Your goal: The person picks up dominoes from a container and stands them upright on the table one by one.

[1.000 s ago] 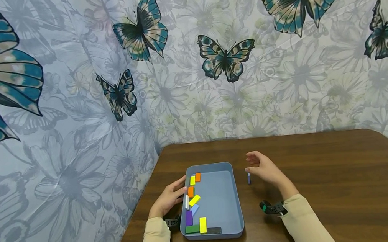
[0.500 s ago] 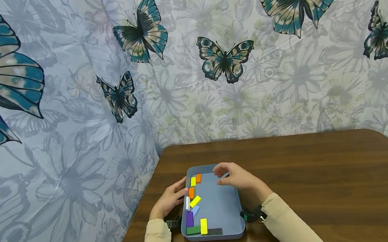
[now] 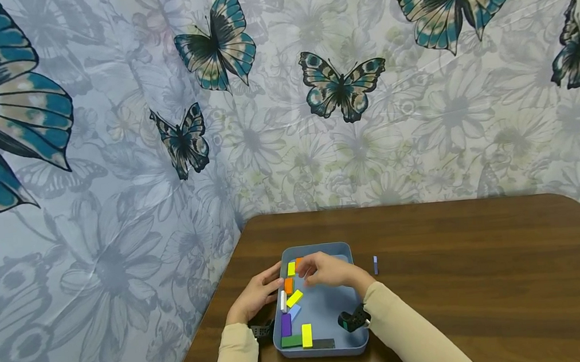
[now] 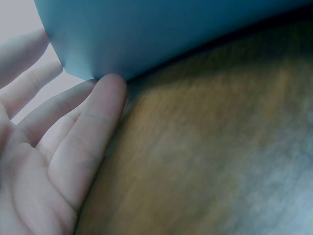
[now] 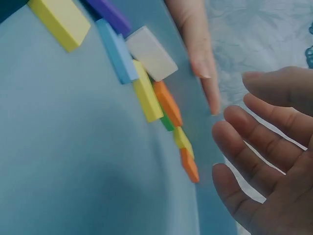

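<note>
A blue-grey tray [image 3: 324, 310] holds several coloured blocks along its left and near sides. My left hand [image 3: 254, 299] rests against the tray's left wall; in the left wrist view its extended fingers [image 4: 80, 142] touch the wall. Over the far part of the tray is my right hand [image 3: 329, 269], fingers loosely bent, near an orange block [image 3: 299, 260] that it partly covers. The right wrist view shows nothing between the fingers of this right hand [image 5: 269, 156]. Beside them lie a yellow block [image 5: 148, 93], a white block [image 5: 152, 54] and another orange block [image 5: 167, 104].
A small bluish block [image 3: 375, 265] stands on the brown table [image 3: 475, 280], right of the tray. At the tray's near end are a dark green block [image 3: 291, 341], a yellow block [image 3: 307, 336] and a dark grey block [image 3: 324, 343]. A butterfly-patterned wall [image 3: 288, 164] rises behind.
My right hand has left the small bluish block on the table and moved left over the tray, to its far-left blocks. The left hand stays at the tray's wall.
</note>
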Available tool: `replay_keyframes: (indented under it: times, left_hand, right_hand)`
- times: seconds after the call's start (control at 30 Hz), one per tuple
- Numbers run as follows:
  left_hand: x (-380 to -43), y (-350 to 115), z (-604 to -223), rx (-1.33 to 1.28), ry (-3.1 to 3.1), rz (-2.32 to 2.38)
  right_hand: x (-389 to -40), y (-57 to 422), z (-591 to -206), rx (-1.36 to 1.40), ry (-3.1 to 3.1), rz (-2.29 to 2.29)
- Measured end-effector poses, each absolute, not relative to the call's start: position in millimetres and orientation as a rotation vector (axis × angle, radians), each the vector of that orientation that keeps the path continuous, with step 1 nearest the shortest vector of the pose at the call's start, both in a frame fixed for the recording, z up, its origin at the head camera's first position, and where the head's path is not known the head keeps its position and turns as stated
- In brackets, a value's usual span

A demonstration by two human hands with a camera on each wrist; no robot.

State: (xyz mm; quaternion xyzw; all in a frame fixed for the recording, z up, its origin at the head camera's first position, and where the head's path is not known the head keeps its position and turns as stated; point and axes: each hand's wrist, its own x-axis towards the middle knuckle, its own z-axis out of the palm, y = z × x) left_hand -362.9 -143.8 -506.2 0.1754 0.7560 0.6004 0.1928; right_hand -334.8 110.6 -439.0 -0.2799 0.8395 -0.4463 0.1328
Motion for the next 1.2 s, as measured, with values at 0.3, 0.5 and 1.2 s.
replay_keyframes:
  times: [0.3, 0.5, 1.2]
  left_hand:
    - [-365.2, -137.8, -500.8, 0.498, 2.117, 1.686]
    - [-364.6, -137.4, -497.6, 0.497, 2.122, 1.685]
    - [-362.0, -141.5, -502.9, 0.473, 2.111, 1.700]
  right_hand:
    - [-344.9, 102.8, -454.9, -0.785, 2.454, -1.204]
    - [-347.3, 98.2, -462.0, -0.787, 2.471, -1.159]
    - [-348.4, 86.7, -475.7, -0.714, 2.519, -1.046]
